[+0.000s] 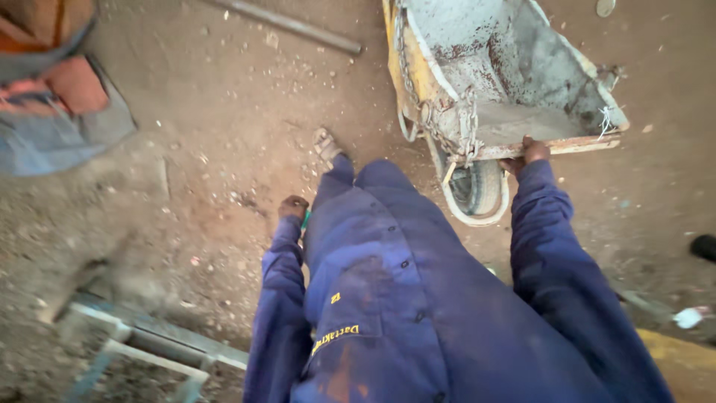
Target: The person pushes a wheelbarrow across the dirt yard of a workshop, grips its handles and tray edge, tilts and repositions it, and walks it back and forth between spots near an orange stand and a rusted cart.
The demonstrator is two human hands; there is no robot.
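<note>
I look down my dark blue overalls at a dirt floor. My right hand (528,154) grips the front rim of a worn metal wheelbarrow tub (514,89), grey inside and caked with dried cement. Below the rim are its wheel (477,190) and a chain (440,127) hanging on the yellow side. My left hand (293,207) hangs by my thigh, closed around a small green item (306,219) that is mostly hidden. My shoe (326,143) is planted ahead on the ground.
A metal pipe (287,24) lies on the ground at the top. A heap of blue and orange cloth (52,97) sits at the upper left. A light blue metal frame (142,347) lies at the lower left. Small stones litter the floor.
</note>
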